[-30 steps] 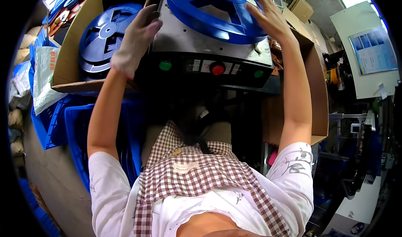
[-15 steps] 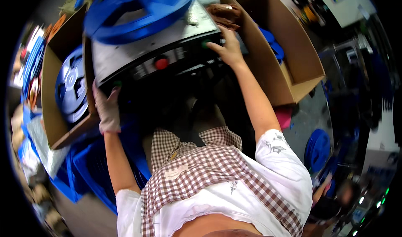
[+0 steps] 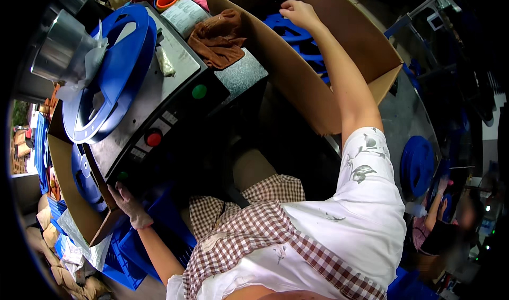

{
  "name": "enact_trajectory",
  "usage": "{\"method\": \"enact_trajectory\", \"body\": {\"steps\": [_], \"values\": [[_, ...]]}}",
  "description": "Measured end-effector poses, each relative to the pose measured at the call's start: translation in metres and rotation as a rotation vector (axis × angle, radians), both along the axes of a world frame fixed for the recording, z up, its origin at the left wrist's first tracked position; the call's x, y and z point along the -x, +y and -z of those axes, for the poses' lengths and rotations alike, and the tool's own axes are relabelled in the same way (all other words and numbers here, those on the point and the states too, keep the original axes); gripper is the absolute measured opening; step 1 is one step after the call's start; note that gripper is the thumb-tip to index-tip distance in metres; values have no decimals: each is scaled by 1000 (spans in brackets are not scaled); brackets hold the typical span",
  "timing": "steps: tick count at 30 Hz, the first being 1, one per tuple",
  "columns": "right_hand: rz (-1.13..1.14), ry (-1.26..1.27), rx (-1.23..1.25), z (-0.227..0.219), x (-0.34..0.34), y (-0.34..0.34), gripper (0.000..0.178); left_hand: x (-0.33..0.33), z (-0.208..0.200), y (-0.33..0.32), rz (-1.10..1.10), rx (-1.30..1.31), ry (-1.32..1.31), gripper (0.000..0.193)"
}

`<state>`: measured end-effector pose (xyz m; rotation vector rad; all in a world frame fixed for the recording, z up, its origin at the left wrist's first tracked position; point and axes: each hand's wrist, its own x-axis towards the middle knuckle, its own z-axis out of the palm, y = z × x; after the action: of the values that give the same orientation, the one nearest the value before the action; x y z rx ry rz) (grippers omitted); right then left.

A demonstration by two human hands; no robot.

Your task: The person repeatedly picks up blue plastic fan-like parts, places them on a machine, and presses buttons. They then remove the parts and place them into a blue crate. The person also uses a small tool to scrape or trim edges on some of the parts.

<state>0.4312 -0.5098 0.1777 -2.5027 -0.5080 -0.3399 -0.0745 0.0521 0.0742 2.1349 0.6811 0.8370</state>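
Observation:
My right hand [image 3: 301, 15], its fingers curled in with nothing visible between them, is over the cardboard box [image 3: 286, 82] on the right. Blue plastic reel flanges [image 3: 291, 29] lie in that box just below the hand. My left hand [image 3: 130, 207], in a thin pale glove, has its fingers stretched out beside the machine's lower left corner and the left cardboard box [image 3: 98, 231]. The metal-topped machine [image 3: 169, 82] carries a large blue reel [image 3: 114, 77]. On its dark front are a red button [image 3: 154, 137] and a green button [image 3: 199, 91].
A brown cloth [image 3: 218, 37] and a white labelled roll [image 3: 184, 18] are at the machine's far right. A metal cylinder [image 3: 61, 48] rises beside the reel. Blue crates [image 3: 159, 236] stand below my left hand. Another person [image 3: 432, 220] works at far right.
My right hand has left the machine's right button area and reached over the right box. My left hand stays by the lower left corner. The view has turned toward the right.

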Motion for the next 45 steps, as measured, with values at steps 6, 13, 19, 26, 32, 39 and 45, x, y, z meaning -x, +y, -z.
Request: {"method": "enact_trajectory", "body": {"steps": [6, 13, 19, 26, 32, 39, 45], "values": [[-63, 336, 565, 98, -41, 0, 55, 5, -15, -16, -90, 103, -33, 67], [-71, 209, 604, 84, -2, -19, 31, 10, -6, -15, -106, 42, -18, 68], [115, -384, 179, 17, 53, -72, 21, -4, -11, -10, -99, 134, -130, 53], [-131, -727, 143, -74, 190, -50, 49, -35, -131, -154, 69, 27, -513, 56], [-541, -637, 64, -85, 326, 2, 49, -64, -204, -300, 917, 886, -190, 81], [-451, 348, -655, -51, 395, 27, 97, -16, -185, -325, 894, 789, 57, 18], [-511, 897, -1547, -31, 416, 61, 59, -11, -172, -326, 1250, -249, 64, 72]]}}
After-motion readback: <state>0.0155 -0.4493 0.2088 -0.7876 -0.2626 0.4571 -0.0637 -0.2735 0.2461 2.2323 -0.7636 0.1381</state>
